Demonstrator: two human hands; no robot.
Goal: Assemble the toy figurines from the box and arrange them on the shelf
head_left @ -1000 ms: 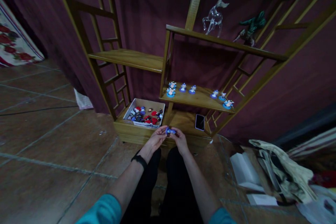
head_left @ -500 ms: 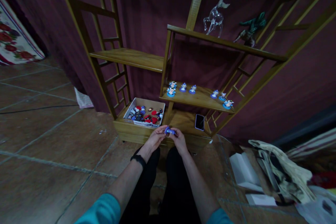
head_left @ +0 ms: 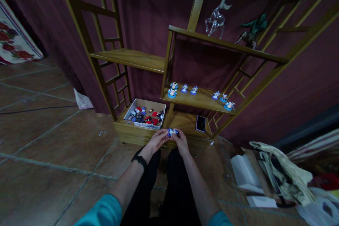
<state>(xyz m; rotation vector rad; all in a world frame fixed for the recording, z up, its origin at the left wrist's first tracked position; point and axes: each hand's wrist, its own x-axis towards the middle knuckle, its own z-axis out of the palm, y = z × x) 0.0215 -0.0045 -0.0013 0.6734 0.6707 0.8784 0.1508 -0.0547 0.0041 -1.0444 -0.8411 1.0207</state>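
A small purple-and-white figurine (head_left: 173,132) lies sideways between my two hands, in front of the lower shelf. My left hand (head_left: 159,139) pinches its left end, and my right hand (head_left: 180,140) grips the right end with thumb and fingers. Just beyond my left hand, an open cardboard box (head_left: 132,121) holds several red, purple and dark figurines in a jumble. On the middle shelf (head_left: 202,100) several similar figurines stand upright on blue or purple round bases, a blue-based figurine (head_left: 172,93) at the left end and another blue-based figurine (head_left: 229,105) at the right.
A phone (head_left: 200,123) lies on the lower board right of my hands. Above, a clear glass horse (head_left: 216,19) and a dark green statue (head_left: 253,31) stand on the upper shelf. White boxes (head_left: 245,173) and a cloth bag (head_left: 286,173) sit on the floor at right.
The figurine has been turned between my fingers, so its white-patterned side now shows instead of mostly purple. Both hands stay in nearly the same place.
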